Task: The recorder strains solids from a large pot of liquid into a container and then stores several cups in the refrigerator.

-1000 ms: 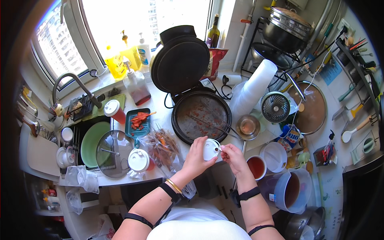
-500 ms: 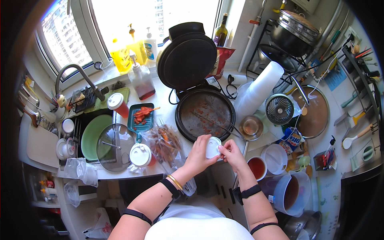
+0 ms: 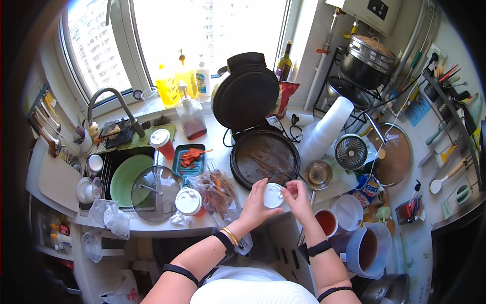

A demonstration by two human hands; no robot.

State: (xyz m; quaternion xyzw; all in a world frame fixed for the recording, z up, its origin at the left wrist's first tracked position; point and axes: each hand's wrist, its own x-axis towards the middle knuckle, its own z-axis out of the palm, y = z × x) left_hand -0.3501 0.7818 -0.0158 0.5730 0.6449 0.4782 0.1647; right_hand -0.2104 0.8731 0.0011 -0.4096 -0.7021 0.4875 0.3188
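Note:
A round white plastic cup lid point(image 3: 273, 196) is between my hands, in front of the griddle's near edge. My left hand point(image 3: 254, 205) grips it from the left, fingers behind and thumb below. At its right edge, the bent fingers and thumb of my right hand point(image 3: 299, 201) close on the rim. Right of that hand stands an uncovered cup of red-brown drink point(image 3: 325, 222). Two lidded cups of red drink are on the left: one by the counter's front edge point(image 3: 189, 202), another near the sink point(image 3: 162, 144).
Behind my hands, an electric griddle point(image 3: 263, 152) stands with its top raised, tongs lying across it. Bagged skewers point(image 3: 215, 190) and a teal dish of red food point(image 3: 190, 161) sit to the left. Stacked plastic cups point(image 3: 326, 126), a small fan point(image 3: 351, 151) and a pitcher point(image 3: 369, 248) are right.
The view has shifted slightly, so the counter sits lower and further right. My right fingers have risen and loosened a little at the lid's edge, and the lid now faces up more fully.

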